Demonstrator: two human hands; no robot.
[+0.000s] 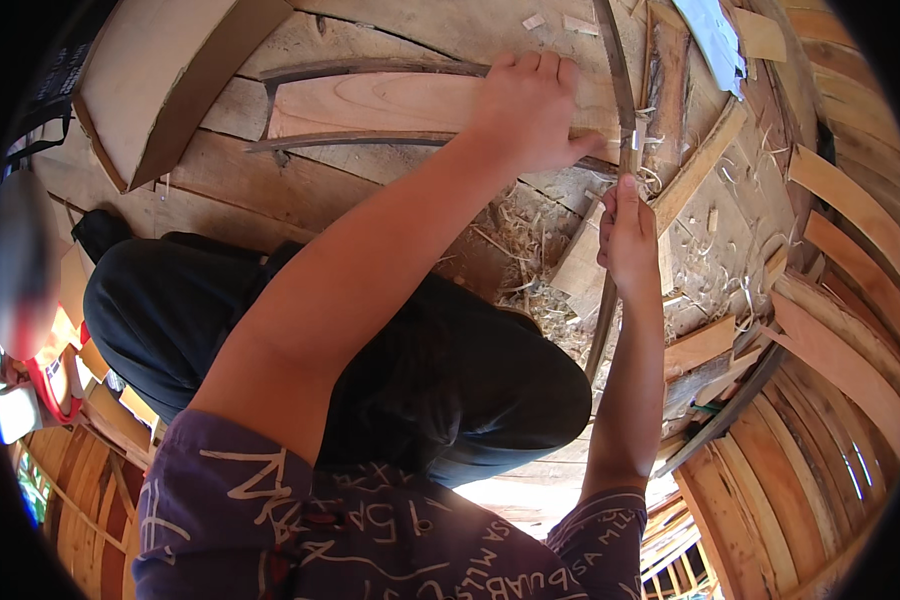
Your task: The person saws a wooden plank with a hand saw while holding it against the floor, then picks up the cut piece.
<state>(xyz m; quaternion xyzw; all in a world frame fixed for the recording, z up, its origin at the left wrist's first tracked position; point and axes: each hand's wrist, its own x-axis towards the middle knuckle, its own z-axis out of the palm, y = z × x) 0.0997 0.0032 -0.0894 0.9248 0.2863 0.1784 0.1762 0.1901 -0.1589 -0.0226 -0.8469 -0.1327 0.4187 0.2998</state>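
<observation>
Person sits on plank floor (260, 185), dark trousers (400, 370), purple shirt (370, 540) with pale lettering. Left hand (530, 110) lies palm down over a pale board (370, 105) with dark, rough long edges; board is flat, running left to right, its left part in plain sight, the rest partly under the hand. Left fingers (547, 65) sit close together, bent at the far edge, thumb out toward the right; pressing or gripping, cannot tell, palm side hidden. Right hand (630, 235) is wrapped around a long, narrow bladed tool (618, 75), thumb laid along it, tool jutting out above and below the fist. Upper length of the tool stands at the board's right end, running away from the person to the top rim; whether it touches the wood, cannot tell. Hands are near each other, apart. Curly shavings (520, 250) litter the floor between the board and the knees, more scraps right of the right hand. Bent wooden strip (708, 160) lies right of the tool, a whitish sheet (712, 40) just beyond it. Large angled wooden panel (170, 80) at upper left, near the board's left end. Planks (845, 330) line the right side, curved by the lens.
</observation>
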